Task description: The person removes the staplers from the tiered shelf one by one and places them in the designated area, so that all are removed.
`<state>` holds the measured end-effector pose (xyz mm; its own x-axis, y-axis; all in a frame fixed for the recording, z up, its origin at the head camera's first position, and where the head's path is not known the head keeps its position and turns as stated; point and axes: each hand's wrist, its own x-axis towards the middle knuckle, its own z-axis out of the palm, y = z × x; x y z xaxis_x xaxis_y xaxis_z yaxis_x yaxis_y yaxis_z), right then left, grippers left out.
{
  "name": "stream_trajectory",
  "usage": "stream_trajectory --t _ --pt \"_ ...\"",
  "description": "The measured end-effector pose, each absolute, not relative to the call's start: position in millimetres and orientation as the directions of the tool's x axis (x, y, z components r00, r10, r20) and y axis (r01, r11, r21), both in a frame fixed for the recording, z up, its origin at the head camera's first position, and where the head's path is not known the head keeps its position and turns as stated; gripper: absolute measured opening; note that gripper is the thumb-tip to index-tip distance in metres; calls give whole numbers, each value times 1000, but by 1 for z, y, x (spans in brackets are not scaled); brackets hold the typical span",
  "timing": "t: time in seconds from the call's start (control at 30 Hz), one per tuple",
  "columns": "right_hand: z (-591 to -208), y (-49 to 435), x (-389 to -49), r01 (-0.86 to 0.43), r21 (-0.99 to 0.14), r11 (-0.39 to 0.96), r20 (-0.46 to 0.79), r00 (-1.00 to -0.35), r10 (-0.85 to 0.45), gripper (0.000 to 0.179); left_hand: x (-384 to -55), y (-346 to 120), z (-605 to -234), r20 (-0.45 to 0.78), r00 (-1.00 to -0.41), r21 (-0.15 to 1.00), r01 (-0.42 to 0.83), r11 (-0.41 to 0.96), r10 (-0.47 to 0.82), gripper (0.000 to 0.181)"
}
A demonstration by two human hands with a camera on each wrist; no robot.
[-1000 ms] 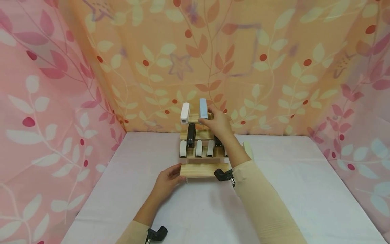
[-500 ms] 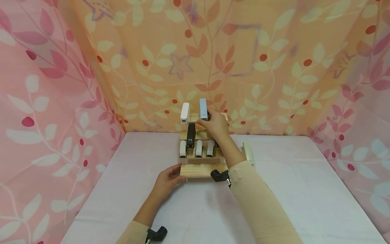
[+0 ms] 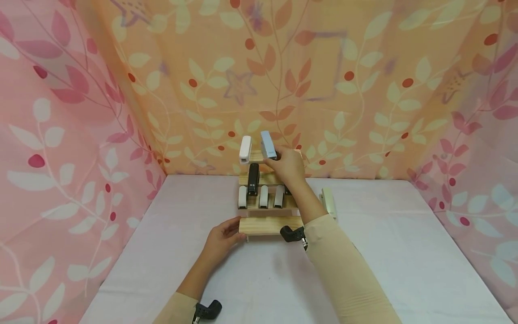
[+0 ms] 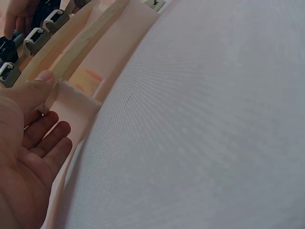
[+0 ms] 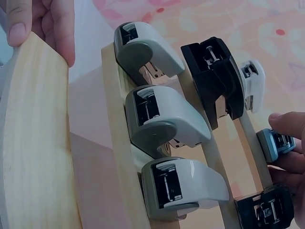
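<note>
On the top tier of a stepped wooden rack (image 3: 267, 225) my right hand (image 3: 289, 168) pinches a light blue stapler (image 3: 267, 145), which lies at a slant with its far end to the left. Its near end (image 5: 276, 143) shows between thumb and fingers in the right wrist view. My left hand (image 3: 220, 238) grips the left end of the lowest step, thumb (image 4: 45, 77) against the board. Left of the blue stapler stands a white stapler (image 3: 245, 149). One tier down is a black stapler (image 3: 253, 180); a second black stapler (image 5: 267, 210) is mostly behind my right arm in the head view.
Grey-white staplers (image 3: 264, 196) stand in a row on the tier above the lowest step. A pale green stapler-like object (image 3: 328, 203) stands right of the rack. White cloth (image 3: 162, 261) covers the table, with patterned curtains (image 3: 194, 99) behind and at both sides.
The blue stapler has turned, its far end swinging left. My right hand and forearm have shifted slightly left, uncovering more of the pale green object. The left hand keeps its place.
</note>
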<state>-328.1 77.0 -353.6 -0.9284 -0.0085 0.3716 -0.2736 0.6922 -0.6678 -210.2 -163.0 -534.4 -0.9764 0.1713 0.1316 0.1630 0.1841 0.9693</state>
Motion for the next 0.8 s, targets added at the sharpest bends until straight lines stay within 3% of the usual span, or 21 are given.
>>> stream_trajectory --t 0.8 --pt "-350 85 -327 -261 -753 604 388 -917 88 42 -212 -159 -539 131 -977 971 160 175 168 62"
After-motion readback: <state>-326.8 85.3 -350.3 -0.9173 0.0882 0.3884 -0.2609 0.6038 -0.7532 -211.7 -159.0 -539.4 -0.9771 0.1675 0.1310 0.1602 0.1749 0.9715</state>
